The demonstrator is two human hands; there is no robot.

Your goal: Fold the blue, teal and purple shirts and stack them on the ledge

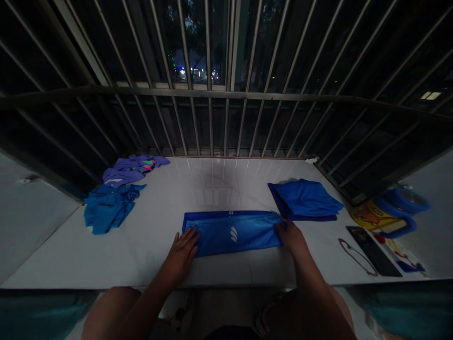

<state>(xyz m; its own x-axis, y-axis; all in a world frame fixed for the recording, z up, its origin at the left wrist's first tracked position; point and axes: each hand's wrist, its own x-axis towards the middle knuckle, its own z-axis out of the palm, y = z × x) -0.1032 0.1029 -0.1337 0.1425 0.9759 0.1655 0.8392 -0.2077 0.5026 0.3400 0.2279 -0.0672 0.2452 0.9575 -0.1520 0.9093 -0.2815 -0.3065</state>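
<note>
In front of me on the pale ledge lies a blue sports garment (244, 236), folded into a long flat strip with a white logo near its middle. My left hand (183, 249) rests on its left end, fingers stretched out and flat on the cloth. At the opposite end, my right hand (293, 236) pinches the upper right corner between thumb and fingers. Just beyond that hand sits a stack of folded blue cloth (306, 200).
Crumpled purple clothing (123, 171) and a crumpled blue garment (109, 208) lie at the left. At the right are a blue-and-yellow container (377, 217), a dark flat phone-like object (371, 250) and a thin cord loop (357, 257). Metal window bars (226, 96) edge the back.
</note>
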